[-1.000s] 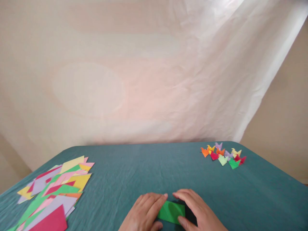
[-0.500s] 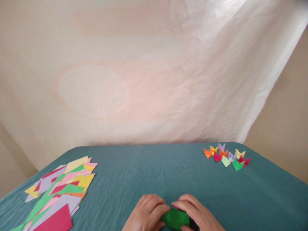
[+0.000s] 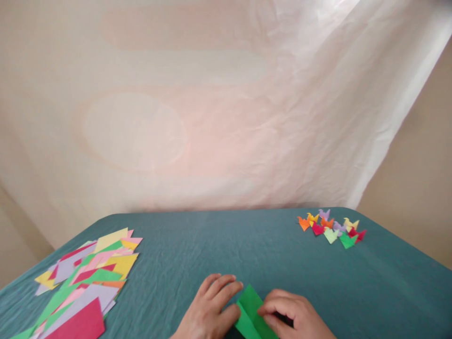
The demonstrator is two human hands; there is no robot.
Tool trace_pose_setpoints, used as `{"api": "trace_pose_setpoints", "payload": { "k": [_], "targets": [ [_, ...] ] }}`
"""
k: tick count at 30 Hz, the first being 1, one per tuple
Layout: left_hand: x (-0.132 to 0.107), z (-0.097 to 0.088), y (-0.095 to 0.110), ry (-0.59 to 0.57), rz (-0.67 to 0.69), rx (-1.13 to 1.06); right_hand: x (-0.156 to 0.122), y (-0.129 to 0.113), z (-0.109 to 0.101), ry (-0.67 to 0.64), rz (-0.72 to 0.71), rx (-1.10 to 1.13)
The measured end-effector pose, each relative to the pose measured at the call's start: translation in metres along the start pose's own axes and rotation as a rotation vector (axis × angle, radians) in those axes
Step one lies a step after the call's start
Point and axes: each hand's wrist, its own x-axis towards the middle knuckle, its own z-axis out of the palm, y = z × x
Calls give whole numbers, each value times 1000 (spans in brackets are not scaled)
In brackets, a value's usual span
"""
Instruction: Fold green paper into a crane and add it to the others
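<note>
A green paper sheet lies partly folded on the teal tablecloth at the near edge. My left hand rests on its left side, fingers stretched forward and thumb against the fold. Pinching the paper's right part, my right hand has its fingers curled together on it. A crease runs down the sheet between the two hands.
A loose pile of coloured paper sheets spreads over the table's near left. Several small folded paper figures in mixed colours sit at the far right corner. A pale cloth backdrop hangs behind the table.
The green paper has gone from a flat folded rectangle to an opened piece with one corner pointing away. My right hand has drawn nearer and curled; my left fingers have stretched out.
</note>
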Motion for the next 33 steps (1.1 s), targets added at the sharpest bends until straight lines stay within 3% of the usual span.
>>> {"api": "trace_pose_setpoints", "payload": {
  "k": [3, 11, 24, 30, 33],
  "targets": [
    [1, -3, 4, -49, 40, 78, -2, 2, 0, -9, 16, -40],
    [2, 4, 23, 5, 60, 69, -8, 3, -2, -68, 3, -110],
    [-3, 9, 17, 7, -91, -38, -6, -2, -10, -119, -111, -475],
    [-1, 2, 17, -16, -153, -147, -7, 3, -8, -95, -124, -427],
    [3, -7, 19, -98, -301, -224, -7, 4, -5, -46, -83, -345]
  ]
}}
